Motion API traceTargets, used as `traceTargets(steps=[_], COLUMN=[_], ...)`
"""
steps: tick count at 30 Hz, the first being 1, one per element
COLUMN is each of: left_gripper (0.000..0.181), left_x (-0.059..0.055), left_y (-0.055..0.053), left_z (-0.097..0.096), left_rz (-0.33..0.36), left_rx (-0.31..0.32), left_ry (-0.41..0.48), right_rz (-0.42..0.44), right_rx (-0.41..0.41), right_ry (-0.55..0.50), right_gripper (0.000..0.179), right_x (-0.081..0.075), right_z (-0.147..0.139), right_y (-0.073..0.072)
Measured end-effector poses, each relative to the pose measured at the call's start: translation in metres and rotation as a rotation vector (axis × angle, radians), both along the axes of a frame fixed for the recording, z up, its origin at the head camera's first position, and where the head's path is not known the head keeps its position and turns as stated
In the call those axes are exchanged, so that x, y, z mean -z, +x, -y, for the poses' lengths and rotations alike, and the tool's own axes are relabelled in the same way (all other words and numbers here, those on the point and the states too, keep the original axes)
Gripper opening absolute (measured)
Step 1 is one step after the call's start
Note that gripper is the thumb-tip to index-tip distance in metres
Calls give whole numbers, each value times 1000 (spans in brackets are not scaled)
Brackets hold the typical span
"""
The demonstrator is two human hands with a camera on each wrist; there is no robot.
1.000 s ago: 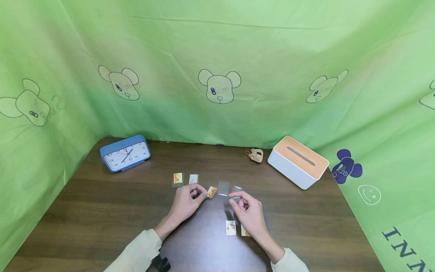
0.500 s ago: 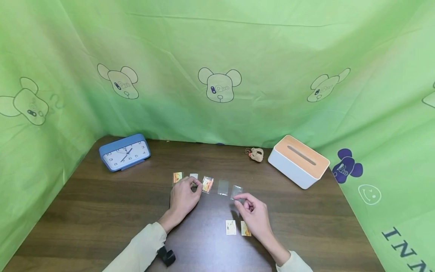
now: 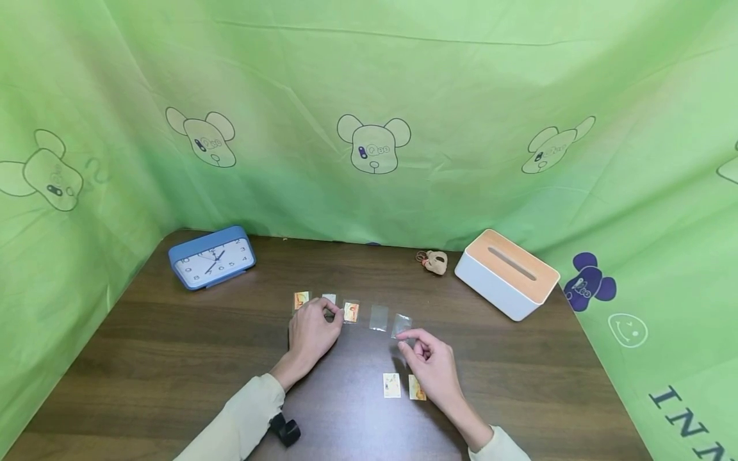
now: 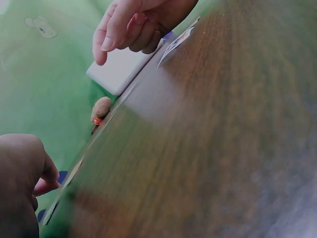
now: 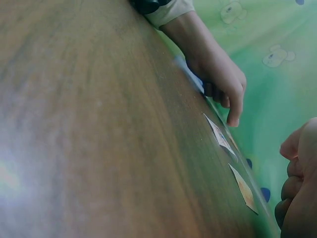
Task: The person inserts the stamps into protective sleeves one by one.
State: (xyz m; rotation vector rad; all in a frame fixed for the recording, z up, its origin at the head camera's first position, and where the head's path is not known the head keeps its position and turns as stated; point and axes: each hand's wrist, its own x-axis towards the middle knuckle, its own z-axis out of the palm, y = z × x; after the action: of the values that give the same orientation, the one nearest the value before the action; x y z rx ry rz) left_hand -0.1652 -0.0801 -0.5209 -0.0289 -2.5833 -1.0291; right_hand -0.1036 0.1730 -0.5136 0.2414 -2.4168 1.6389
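Brown wooden tabletop (image 3: 173, 371), with a row of small items laid across its middle. At the left end an orange-printed card (image 3: 301, 299) is seen; beside it a pale card (image 3: 329, 298) is partly covered by the left hand (image 3: 311, 330). Next, an orange-and-white card (image 3: 351, 312) is laid flat in a clear sleeve, just beside the left fingertips. Left thumb and index finger are bent toward each other; whether the sleeve's edge is pinched cannot be told.

Farther right, a plain transparent sleeve (image 3: 378, 318) is followed by a tilted transparent sleeve (image 3: 401, 324), whose lower edge is overlapped by the right hand (image 3: 431, 363). Right thumb and index tip are held slightly apart, nothing gripped between; contact with the sleeve is unclear. Nearer the person, a cream card (image 3: 391, 385) and a yellow card (image 3: 416, 387) are set side by side.
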Motion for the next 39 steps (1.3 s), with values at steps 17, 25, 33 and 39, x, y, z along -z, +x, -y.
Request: traceTargets(steps=[17, 25, 33, 39], left_gripper=[5, 5, 5, 5], left_x=[-3, 2, 11, 3], left_y=[8, 11, 8, 10], left_z=[0, -3, -5, -7], left_rz=[26, -68, -119, -69], left_rx=[54, 102, 129, 130], left_ry=[33, 90, 128, 110], right_rz=[-7, -14, -32, -95], right_rx=[-29, -54, -105, -153], right_ry=[0, 48, 110, 193], right_gripper=[16, 21, 21, 24], right_x=[1, 1, 2, 4], right_z=[-3, -8, -13, -15], right_y=[1, 3, 5, 5])
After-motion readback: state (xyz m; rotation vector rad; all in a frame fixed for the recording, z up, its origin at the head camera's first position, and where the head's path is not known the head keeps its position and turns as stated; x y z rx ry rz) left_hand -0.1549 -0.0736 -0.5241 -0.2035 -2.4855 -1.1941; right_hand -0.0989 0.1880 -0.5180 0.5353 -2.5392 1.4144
